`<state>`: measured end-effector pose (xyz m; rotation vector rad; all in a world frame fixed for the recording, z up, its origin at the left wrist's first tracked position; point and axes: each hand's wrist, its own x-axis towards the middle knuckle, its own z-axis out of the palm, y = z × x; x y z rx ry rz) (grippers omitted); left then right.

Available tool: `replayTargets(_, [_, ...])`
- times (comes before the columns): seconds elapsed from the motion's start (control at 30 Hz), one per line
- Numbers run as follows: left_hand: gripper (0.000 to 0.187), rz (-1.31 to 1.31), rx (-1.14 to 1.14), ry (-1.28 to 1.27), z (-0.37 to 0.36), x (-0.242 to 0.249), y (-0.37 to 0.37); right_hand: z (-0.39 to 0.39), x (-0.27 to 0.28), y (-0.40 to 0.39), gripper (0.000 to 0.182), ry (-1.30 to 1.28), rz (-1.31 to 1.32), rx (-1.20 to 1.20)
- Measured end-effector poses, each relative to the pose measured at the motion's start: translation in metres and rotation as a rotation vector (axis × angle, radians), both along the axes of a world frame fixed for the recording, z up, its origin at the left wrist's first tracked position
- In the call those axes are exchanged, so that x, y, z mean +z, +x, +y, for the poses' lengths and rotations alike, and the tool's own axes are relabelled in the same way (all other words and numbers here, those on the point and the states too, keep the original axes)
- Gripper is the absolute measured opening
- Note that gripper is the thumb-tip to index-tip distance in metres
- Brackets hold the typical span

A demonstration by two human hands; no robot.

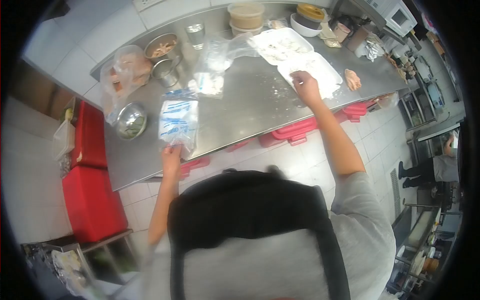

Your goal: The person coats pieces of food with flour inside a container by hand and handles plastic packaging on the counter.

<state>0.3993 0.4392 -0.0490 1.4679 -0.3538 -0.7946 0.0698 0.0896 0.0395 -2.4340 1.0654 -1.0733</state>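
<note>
My left hand [171, 156] has its fingers closed on the near end of a clear plastic bag with blue print [179, 120]. White contents fill the bag, which lies on the steel counter. Over the near part of a white foam tray [324, 75], my right hand [307, 88] is held with its fingers curled together; whatever may be between them is hidden. White powder covers much of the tray and is scattered on the counter beside it. A raw-looking pinkish piece of meat [352, 80] lies to the right of the tray.
On the steel counter [240, 105] stand a metal bowl with green pieces [131, 121], a metal pot [161, 47], a glass [195, 36] and stacked tubs [246, 17]. Red bins [92, 200] are at left, pink-lidded boxes [295, 131] below. Another person [442, 167] stands far right.
</note>
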Motion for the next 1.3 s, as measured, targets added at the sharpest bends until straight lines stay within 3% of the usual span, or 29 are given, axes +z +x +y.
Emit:
replayTargets(0.03, [0.015, -0.009, -0.023, -0.015, -0.006, -0.002, -0.01, -0.013, 0.006, -0.019, 0.025, 0.098, 0.115, -0.106])
replayTargets(0.13, [0.028, -0.224, -0.041, 0.007, -0.033, 0.015, -0.04, -0.059, -0.001, -0.05, 0.035, -0.069, 0.423, -0.129])
replayTargets(0.27, [0.034, -1.003, -0.372, 0.467, -0.069, 0.032, -0.047, -0.122, -0.026, -0.05, 0.048, -0.07, 0.446, 0.056])
replayTargets(0.3, [0.033, -1.017, -0.438, 0.547, -0.069, 0.048, -0.052, -0.137, -0.029, -0.045, 0.051, -0.039, 0.429, 0.114])
replayTargets(0.37, [0.031, -1.039, -0.577, 0.708, -0.068, 0.076, -0.06, -0.159, -0.029, -0.036, 0.057, 0.276, 0.424, 0.142])
replayTargets(0.47, [0.029, -0.738, -0.485, 0.776, -0.071, 0.128, -0.096, -0.185, -0.029, -0.024, 0.066, 0.64, 0.412, 0.169])
replayTargets(0.53, [0.027, -0.809, -0.316, 0.705, -0.066, 0.112, -0.097, -0.192, -0.022, -0.02, 0.073, 0.79, 0.49, 0.194])
replayTargets(0.63, [0.026, -0.796, -0.098, 0.632, -0.065, 0.103, -0.111, -0.189, -0.015, -0.021, 0.076, 0.537, 0.669, 0.415])
replayTargets(0.67, [0.026, -0.77, -0.029, 0.614, -0.066, 0.102, -0.118, -0.18, -0.014, -0.026, 0.067, 0.466, 0.587, 0.458])
replayTargets(0.8, [0.024, -0.781, 0.032, 0.581, -0.066, 0.091, -0.14, -0.141, 0.008, -0.031, 0.05, 0.475, 0.625, 0.463])
replayTargets(0.9, [0.025, -0.824, 0.068, 0.589, -0.066, 0.084, -0.145, -0.124, 0.018, -0.043, 0.045, 0.286, 0.509, 0.521])
replayTargets(1.0, [0.027, -0.811, 0.083, 0.59, -0.066, 0.079, -0.15, -0.135, 0.004, -0.046, 0.044, 0.219, 0.662, 0.711])
replayTargets(1.2, [0.032, -0.788, 0.079, 0.598, -0.082, 0.086, -0.161, -0.151, -0.002, -0.042, 0.045, 0.292, 0.462, 0.831])
replayTargets(1.3, [0.034, -0.793, 0.068, 0.574, -0.094, 0.084, -0.162, -0.165, 0.015, -0.047, 0.042, 0.421, 0.437, 0.583])
